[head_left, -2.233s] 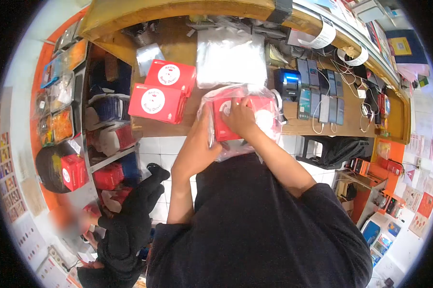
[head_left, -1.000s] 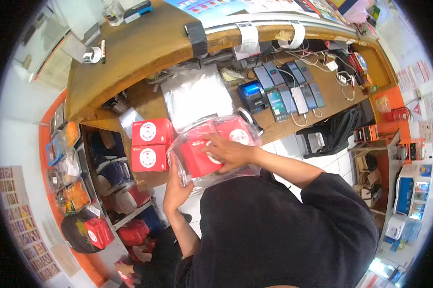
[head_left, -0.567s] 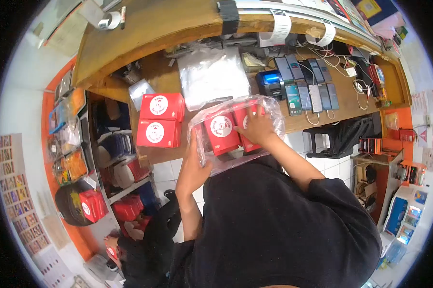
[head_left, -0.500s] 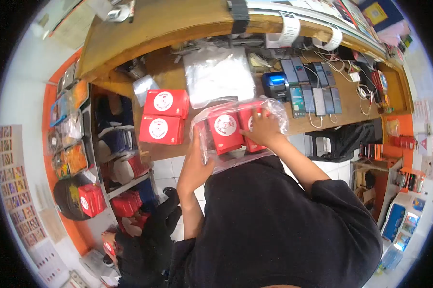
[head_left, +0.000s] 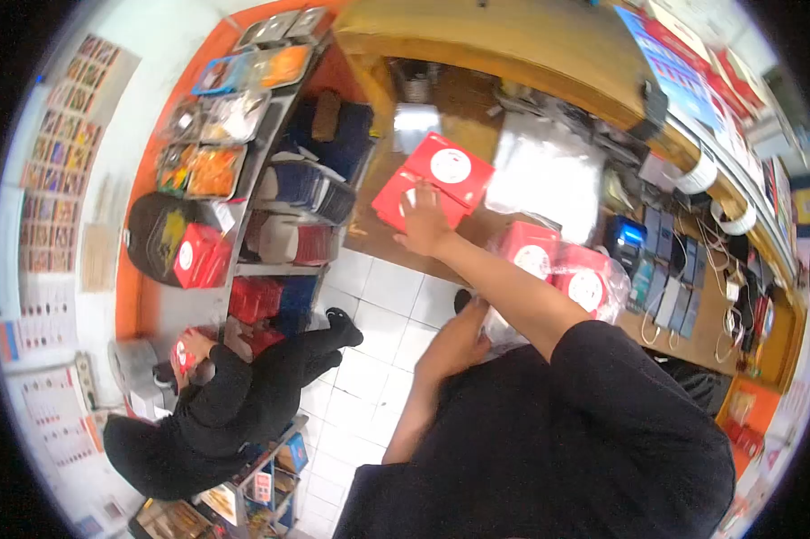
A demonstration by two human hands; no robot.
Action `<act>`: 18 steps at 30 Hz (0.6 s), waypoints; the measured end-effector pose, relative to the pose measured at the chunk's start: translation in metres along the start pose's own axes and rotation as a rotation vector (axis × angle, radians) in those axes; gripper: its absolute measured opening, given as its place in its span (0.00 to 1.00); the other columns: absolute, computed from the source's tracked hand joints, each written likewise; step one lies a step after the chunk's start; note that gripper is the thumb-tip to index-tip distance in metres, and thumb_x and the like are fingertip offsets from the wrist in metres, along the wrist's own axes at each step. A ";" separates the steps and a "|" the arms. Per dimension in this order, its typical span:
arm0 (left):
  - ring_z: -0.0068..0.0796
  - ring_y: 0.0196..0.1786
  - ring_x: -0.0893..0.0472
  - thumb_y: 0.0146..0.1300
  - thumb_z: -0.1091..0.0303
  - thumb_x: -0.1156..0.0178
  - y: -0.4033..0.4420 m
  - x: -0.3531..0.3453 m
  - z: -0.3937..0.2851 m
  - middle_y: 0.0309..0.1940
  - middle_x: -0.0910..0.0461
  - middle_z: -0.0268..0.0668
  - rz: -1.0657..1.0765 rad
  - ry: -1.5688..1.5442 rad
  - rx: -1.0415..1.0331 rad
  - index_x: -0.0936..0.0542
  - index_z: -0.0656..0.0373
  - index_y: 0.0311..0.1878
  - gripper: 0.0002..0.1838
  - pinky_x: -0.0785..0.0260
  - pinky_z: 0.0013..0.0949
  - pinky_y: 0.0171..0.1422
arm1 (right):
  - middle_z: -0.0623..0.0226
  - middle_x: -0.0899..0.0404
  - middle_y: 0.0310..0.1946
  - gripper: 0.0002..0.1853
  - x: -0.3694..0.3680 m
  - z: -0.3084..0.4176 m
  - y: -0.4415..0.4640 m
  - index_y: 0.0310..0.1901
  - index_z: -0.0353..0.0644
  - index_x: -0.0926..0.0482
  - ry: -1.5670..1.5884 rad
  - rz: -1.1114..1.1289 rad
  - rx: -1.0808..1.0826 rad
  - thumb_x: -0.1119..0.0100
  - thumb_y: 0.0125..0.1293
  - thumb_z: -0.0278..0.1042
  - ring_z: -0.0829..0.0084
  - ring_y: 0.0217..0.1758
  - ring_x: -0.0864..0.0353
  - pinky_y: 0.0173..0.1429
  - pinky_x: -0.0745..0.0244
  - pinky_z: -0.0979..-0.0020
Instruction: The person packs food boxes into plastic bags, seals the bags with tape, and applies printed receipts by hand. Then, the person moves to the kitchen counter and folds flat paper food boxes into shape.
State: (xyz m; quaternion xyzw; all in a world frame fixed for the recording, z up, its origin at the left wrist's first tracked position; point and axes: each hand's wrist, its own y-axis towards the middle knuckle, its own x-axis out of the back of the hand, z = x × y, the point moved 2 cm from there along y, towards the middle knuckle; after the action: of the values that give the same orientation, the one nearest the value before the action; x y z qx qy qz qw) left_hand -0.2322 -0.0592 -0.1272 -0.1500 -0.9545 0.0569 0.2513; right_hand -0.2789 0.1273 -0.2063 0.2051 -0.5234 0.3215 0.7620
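Note:
My right hand (head_left: pixel 425 220) reaches across to the left and lies with spread fingers on the nearer of two red boxes (head_left: pixel 396 199) with round white labels. The farther red box (head_left: pixel 454 166) sits right against it on the desk. Down at the desk's front edge, my left hand (head_left: pixel 459 341) is closed on the near side of a clear plastic bag (head_left: pixel 616 289). Inside that bag are red packs (head_left: pixel 523 241) with the same white labels. Its fingertips are partly hidden by my right forearm.
Flat clear plastic bags (head_left: pixel 544 171) lie behind the boxes. Several phones (head_left: pixel 674 296) with cables and a blue-black device (head_left: pixel 625 238) are at the right. Shelves (head_left: pixel 283 216) stand left. A co-worker in black (head_left: pixel 234 395) crouches on the left, handling a red pack.
My right hand has left the plastic bag and moved left onto the red box. My left hand stays at the bag. The view has turned toward the left.

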 end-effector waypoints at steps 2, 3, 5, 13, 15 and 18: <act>0.58 0.74 0.35 0.59 0.73 0.42 -0.011 -0.001 0.004 0.72 0.38 0.64 -0.032 -0.026 0.014 0.42 0.71 0.74 0.39 0.41 0.47 0.79 | 0.32 0.46 0.74 0.46 -0.017 -0.003 -0.008 0.71 0.32 0.36 0.005 -0.159 0.037 0.30 0.57 0.53 0.33 0.79 0.50 0.79 0.55 0.36; 0.58 0.74 0.35 0.58 0.73 0.42 -0.010 -0.003 0.003 0.72 0.38 0.64 -0.031 -0.041 -0.002 0.42 0.71 0.74 0.39 0.41 0.47 0.79 | 0.34 0.43 0.72 0.44 -0.016 0.001 -0.006 0.69 0.33 0.34 0.039 -0.150 0.059 0.30 0.56 0.52 0.35 0.77 0.47 0.78 0.53 0.36; 0.57 0.76 0.37 0.57 0.75 0.42 -0.008 -0.005 -0.001 0.72 0.37 0.62 -0.027 -0.146 0.039 0.40 0.69 0.74 0.39 0.42 0.46 0.79 | 0.38 0.36 0.69 0.41 -0.008 0.001 -0.006 0.65 0.35 0.29 0.075 -0.139 0.036 0.30 0.53 0.51 0.37 0.73 0.40 0.77 0.50 0.36; 0.58 0.79 0.42 0.56 0.79 0.42 0.005 0.014 -0.015 0.76 0.41 0.61 0.020 -0.102 0.002 0.43 0.67 0.77 0.42 0.47 0.45 0.81 | 0.38 0.32 0.63 0.50 0.012 -0.005 0.010 0.70 0.43 0.33 0.084 -0.016 -0.147 0.24 0.44 0.50 0.38 0.69 0.36 0.74 0.44 0.40; 0.57 0.80 0.43 0.54 0.80 0.42 0.004 0.008 -0.001 0.78 0.44 0.60 -0.011 -0.026 -0.066 0.47 0.65 0.79 0.47 0.50 0.46 0.83 | 0.37 0.32 0.63 0.52 0.031 -0.009 0.007 0.71 0.43 0.35 0.202 0.062 -0.194 0.24 0.44 0.53 0.37 0.69 0.35 0.73 0.41 0.41; 0.56 0.80 0.43 0.54 0.78 0.39 0.011 0.016 -0.013 0.77 0.45 0.62 0.055 -0.051 -0.062 0.49 0.69 0.79 0.48 0.47 0.44 0.81 | 0.39 0.30 0.63 0.54 0.094 -0.022 -0.005 0.73 0.43 0.37 0.516 0.150 -0.163 0.26 0.46 0.60 0.41 0.66 0.31 0.71 0.33 0.49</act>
State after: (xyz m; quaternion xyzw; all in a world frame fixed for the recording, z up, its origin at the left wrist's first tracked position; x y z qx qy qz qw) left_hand -0.2367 -0.0431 -0.1107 -0.1825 -0.9574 0.0379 0.2203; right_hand -0.2375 0.1638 -0.1272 0.0151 -0.3501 0.3756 0.8580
